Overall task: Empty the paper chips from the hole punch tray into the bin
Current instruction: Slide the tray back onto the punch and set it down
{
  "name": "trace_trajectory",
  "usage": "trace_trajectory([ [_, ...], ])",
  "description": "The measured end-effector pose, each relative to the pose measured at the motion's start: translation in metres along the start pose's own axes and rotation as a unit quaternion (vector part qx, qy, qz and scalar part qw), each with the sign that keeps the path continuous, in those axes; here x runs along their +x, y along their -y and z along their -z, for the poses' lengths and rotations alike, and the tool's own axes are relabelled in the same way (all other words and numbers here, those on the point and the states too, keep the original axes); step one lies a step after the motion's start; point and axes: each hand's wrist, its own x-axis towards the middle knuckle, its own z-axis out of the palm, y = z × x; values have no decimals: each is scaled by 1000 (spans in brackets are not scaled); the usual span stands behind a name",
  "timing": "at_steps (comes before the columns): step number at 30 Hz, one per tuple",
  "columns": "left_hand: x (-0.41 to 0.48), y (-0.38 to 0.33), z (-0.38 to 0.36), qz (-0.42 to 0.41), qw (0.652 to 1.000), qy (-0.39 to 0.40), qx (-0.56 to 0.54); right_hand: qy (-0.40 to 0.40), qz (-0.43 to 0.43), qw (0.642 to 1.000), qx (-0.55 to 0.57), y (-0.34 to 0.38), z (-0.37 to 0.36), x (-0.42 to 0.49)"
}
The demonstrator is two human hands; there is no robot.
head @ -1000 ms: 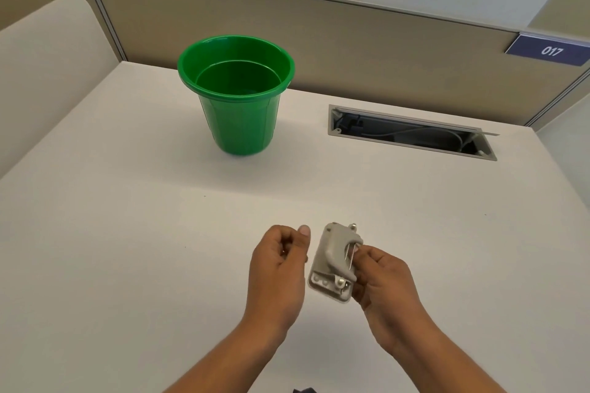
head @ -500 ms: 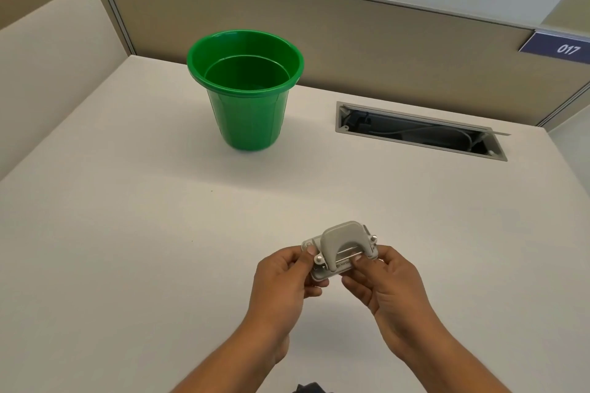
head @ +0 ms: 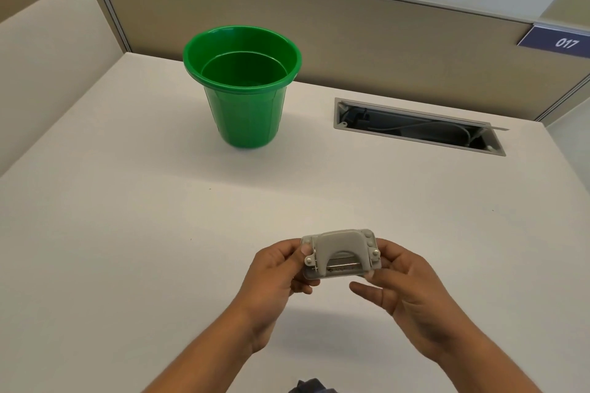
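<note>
A grey hole punch (head: 341, 254) is held up above the white desk (head: 127, 233), well in front of the green bin (head: 242, 86) and a little to its right. Both hands grasp it. The left hand (head: 277, 277) grips its left end, thumb on top near the hinge pin and fingers curled underneath. The right hand (head: 405, 284) pinches its right end, thumb on the upper edge and fingers reaching below the base. The punch sits level, with its lever facing up and its clear front edge toward the camera. The chip tray on its underside is hidden, so whether it is on or holds any paper chips cannot be told.

The bin stands upright on the desk, close to the beige partition (head: 351, 25) behind it. Its visible inner wall and floor look bare green; no chips show inside. To the right of the bin, a rectangular cable slot (head: 418, 128) is set into the desk, its lid open, with grey cables lying inside. Farther right of the bin, on the partition, hangs a blue label (head: 557, 41) reading 017.
</note>
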Motion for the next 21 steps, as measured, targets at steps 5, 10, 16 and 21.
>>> trace_trajectory([
  [5,0,-2,4,-10,1000,26,6,6,-22,999,45,13,13,1],
  [10,0,-3,4,-21,998,27,48,-20,-20,999,-14,17,15,-1],
  [16,0,-4,2,-28,997,18,67,-5,-11,1000,-20,24,14,-2],
  [21,-1,-3,2,-26,997,16,72,3,0,999,-47,29,13,-3],
])
